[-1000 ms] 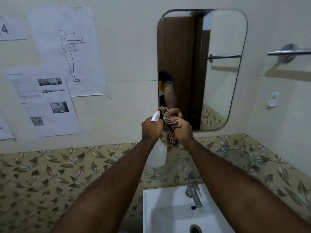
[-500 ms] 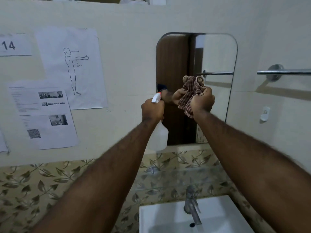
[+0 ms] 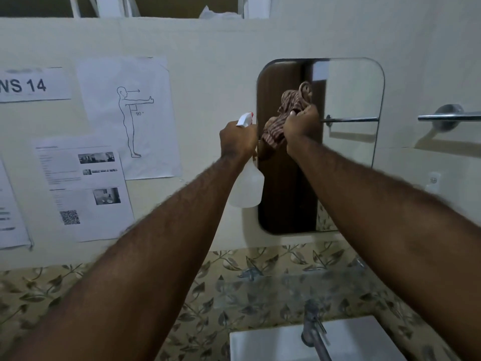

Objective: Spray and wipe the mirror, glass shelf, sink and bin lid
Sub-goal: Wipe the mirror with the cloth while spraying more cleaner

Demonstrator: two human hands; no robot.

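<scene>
Head view has the right hand (image 3: 300, 126) clenched on the striped cloth (image 3: 287, 113) against the mirror (image 3: 348, 100) at upper right, the left hand (image 3: 238, 139) gripping the spray bottle (image 3: 247, 188) beside its edge; that bunched cloth may smear or skip corners.

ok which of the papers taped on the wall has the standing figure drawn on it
The figure sheet, the tallest sheet and the one nearest the spray bottle. The others carry "NS 14", or small photos with a QR code.
</scene>
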